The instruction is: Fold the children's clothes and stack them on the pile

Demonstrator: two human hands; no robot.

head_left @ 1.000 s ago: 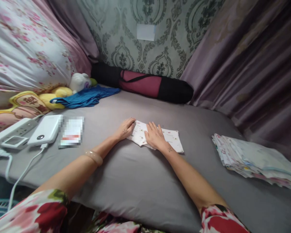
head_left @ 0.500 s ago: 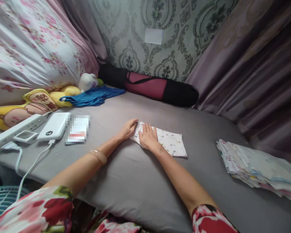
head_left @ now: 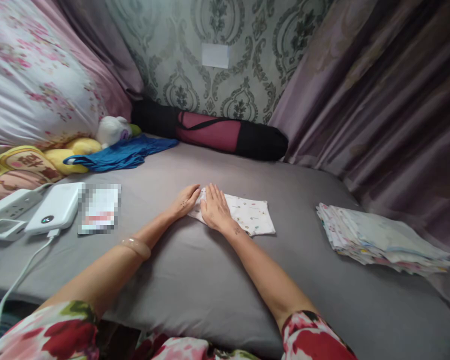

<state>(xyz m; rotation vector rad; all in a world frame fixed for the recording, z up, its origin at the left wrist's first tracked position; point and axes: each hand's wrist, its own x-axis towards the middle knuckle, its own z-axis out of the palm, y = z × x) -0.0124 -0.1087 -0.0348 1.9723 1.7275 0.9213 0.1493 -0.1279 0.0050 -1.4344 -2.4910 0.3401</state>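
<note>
Two bare hands meet on a small white printed folded cloth (head_left: pixel 247 215) lying mid-bed on the grey bedsheet (head_left: pixel 210 280). Far left sit a white power bank (head_left: pixel 54 207) and a blurred white card (head_left: pixel 98 208). The left hand (head_left: pixel 185 200), fingers loosely curled, touches the cloth's left edge. The right hand (head_left: pixel 215 210) lies flat and open, pressing that same end. A stack of folded pale cloths (head_left: pixel 378 240) sits well apart, right.
</note>
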